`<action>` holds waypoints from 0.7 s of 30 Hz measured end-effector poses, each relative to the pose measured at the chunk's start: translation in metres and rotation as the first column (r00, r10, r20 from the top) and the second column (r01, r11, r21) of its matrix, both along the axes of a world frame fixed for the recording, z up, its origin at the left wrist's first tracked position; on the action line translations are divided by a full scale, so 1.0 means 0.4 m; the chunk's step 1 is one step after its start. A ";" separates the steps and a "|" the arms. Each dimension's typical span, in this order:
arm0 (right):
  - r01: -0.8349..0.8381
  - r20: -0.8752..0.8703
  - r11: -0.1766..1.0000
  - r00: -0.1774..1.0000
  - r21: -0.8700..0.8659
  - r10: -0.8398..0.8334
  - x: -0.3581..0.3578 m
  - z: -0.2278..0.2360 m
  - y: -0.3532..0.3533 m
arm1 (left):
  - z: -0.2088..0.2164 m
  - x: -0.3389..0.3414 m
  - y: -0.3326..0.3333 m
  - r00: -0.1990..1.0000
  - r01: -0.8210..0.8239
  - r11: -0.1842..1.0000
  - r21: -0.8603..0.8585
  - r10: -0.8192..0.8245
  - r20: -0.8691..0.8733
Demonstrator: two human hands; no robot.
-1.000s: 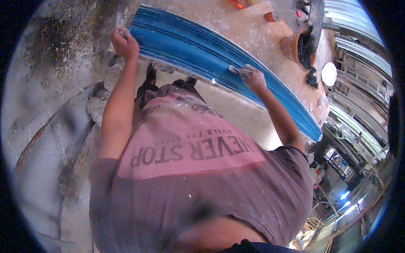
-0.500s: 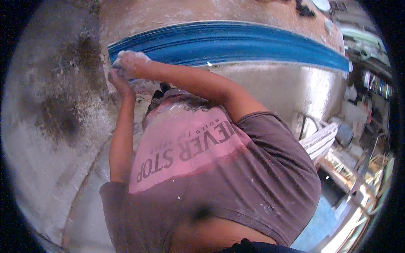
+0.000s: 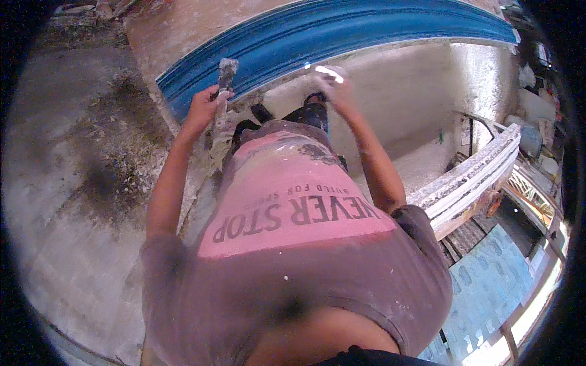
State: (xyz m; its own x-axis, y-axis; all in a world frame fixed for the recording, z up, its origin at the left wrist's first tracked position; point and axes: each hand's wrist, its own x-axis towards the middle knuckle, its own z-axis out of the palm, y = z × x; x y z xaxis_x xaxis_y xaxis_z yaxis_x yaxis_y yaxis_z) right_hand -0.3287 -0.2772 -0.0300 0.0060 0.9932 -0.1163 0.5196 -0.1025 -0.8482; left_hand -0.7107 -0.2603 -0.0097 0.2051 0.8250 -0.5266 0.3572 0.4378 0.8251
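Observation:
My left hand [image 3: 204, 110] is closed around a short dark tool [image 3: 226, 76] that stands up from the fist, its end caked with white, plaster-like paste. Whether it is a brush or a scraper cannot be told. The tool's end overlaps the near edge of a long blue ridged mould [image 3: 342, 30]. My right hand [image 3: 339, 91], smeared by motion, is just off the mould's near edge, over the pale surface. Bright white paste or some white thing shows at its fingers, which are too blurred to read.
A brown board [image 3: 183, 24] lies beyond the mould. White ridged lengths of moulding [image 3: 470, 174] rest at the right, near a light-blue panel [image 3: 488, 287]. The grey floor [image 3: 67, 244] on the left is stained. My feet show below the mould.
My hands, together at the mould's left end before, have come apart. The right hand has swung right, the left hand now shows the tool upright, and the view has shifted.

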 end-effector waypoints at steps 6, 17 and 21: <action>0.468 0.112 0.864 0.883 -0.186 -0.455 0.246 -0.042 -0.191 | 0.017 -0.020 0.040 0.946 0.273 0.960 0.067 -0.255 -0.202; 0.240 0.119 0.967 0.966 -0.086 -0.229 0.265 -0.040 -0.168 | -0.035 0.624 0.296 0.762 0.599 0.739 0.310 -0.407 -0.504; 0.125 0.140 0.984 0.984 -0.126 -0.107 0.318 -0.001 -0.175 | -0.006 0.627 0.289 0.705 0.644 0.721 0.255 -0.431 -0.563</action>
